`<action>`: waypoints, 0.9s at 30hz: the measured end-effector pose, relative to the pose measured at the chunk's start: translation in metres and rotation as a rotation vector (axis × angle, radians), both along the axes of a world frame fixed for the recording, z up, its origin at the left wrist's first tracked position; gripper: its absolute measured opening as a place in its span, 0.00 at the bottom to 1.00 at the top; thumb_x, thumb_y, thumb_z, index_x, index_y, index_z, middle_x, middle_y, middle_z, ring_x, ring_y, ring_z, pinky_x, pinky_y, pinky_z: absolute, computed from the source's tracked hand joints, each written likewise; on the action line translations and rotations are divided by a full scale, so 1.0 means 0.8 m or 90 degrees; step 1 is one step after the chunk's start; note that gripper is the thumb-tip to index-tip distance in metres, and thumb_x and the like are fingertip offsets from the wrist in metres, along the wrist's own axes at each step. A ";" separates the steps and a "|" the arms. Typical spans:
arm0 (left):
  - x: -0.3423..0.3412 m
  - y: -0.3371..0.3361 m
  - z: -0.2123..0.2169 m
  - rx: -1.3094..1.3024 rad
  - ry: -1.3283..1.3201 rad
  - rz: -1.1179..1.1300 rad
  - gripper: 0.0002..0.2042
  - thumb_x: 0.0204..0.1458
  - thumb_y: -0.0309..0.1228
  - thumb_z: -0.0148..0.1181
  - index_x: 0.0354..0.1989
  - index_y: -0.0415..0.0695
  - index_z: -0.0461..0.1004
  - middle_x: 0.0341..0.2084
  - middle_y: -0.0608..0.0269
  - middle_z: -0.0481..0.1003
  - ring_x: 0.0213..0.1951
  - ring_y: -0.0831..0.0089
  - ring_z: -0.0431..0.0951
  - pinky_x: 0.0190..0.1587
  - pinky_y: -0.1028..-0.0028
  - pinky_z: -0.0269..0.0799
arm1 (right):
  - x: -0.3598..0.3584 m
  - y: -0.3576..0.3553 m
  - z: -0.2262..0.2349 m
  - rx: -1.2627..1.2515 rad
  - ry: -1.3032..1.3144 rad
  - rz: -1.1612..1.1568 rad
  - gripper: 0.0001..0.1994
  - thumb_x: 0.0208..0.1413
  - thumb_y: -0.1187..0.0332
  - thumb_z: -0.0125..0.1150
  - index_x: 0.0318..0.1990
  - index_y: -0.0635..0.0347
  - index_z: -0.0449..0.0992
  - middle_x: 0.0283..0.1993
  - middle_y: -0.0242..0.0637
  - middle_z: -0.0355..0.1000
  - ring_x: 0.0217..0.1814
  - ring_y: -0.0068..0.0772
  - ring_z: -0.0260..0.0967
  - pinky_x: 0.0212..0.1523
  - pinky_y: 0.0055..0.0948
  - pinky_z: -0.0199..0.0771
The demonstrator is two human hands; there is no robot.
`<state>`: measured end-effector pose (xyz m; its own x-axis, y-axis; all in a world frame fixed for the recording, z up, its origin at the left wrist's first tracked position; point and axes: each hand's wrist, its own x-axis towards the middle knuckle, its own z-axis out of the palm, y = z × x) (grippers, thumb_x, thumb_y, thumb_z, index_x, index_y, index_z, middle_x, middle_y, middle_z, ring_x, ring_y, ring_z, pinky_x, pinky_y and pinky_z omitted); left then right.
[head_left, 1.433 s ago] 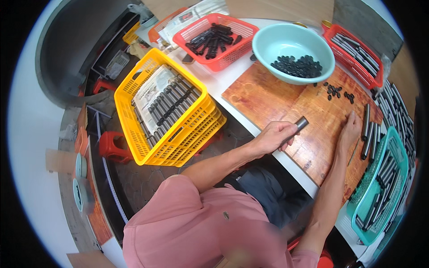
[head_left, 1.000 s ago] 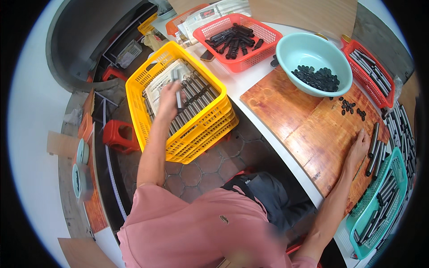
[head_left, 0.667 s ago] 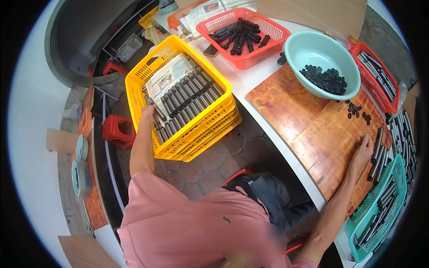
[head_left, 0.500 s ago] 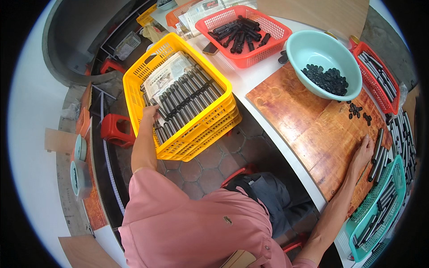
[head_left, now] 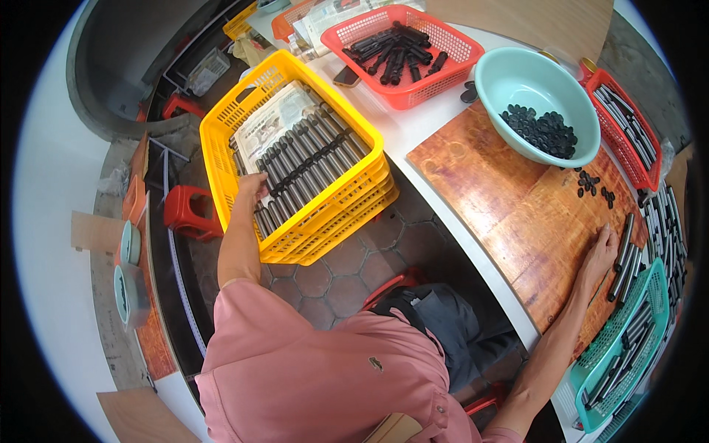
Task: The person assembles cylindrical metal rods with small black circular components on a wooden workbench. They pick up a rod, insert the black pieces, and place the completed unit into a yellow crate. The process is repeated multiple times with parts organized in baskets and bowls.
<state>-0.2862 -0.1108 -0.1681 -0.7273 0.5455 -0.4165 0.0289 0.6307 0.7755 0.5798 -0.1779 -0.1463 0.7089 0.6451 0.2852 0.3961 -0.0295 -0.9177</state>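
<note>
Tiled floor [head_left: 314, 279] below, dark tubes [head_left: 301, 186] lie just beside the left fingers [head_left: 258, 181], their grip unclear.

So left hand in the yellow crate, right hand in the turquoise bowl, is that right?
Not quite: the right hand is on the wooden board, not in the turquoise bowl, as the head view shows. The left hand is in the yellow crate.
</note>
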 end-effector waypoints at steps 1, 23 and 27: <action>-0.005 -0.002 -0.003 -0.004 0.004 -0.006 0.11 0.55 0.29 0.69 0.43 0.39 0.77 0.29 0.62 0.74 0.25 0.69 0.72 0.27 0.69 0.78 | -0.001 0.001 0.001 0.001 0.003 0.003 0.20 0.72 0.59 0.52 0.27 0.59 0.66 0.24 0.22 0.51 0.26 0.16 0.45 0.27 0.25 0.48; -0.014 -0.018 -0.009 0.005 -0.042 -0.021 0.13 0.57 0.39 0.68 0.33 0.44 0.72 0.24 0.64 0.70 0.24 0.70 0.73 0.23 0.72 0.76 | 0.012 0.000 -0.014 -0.024 -0.102 -0.057 0.17 0.68 0.62 0.56 0.31 0.68 0.74 0.25 0.33 0.67 0.30 0.24 0.62 0.34 0.30 0.63; -0.011 -0.019 -0.007 0.037 -0.071 -0.048 0.13 0.58 0.39 0.67 0.32 0.44 0.73 0.22 0.65 0.71 0.21 0.70 0.72 0.21 0.72 0.74 | -0.011 -0.002 0.010 0.017 -0.062 -0.055 0.18 0.67 0.63 0.55 0.27 0.67 0.72 0.23 0.36 0.65 0.28 0.27 0.61 0.32 0.34 0.63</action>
<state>-0.2953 -0.1258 -0.1734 -0.6338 0.6224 -0.4593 -0.0141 0.5844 0.8114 0.5706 -0.1791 -0.1380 0.7294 0.5749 0.3707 0.4798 -0.0437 -0.8763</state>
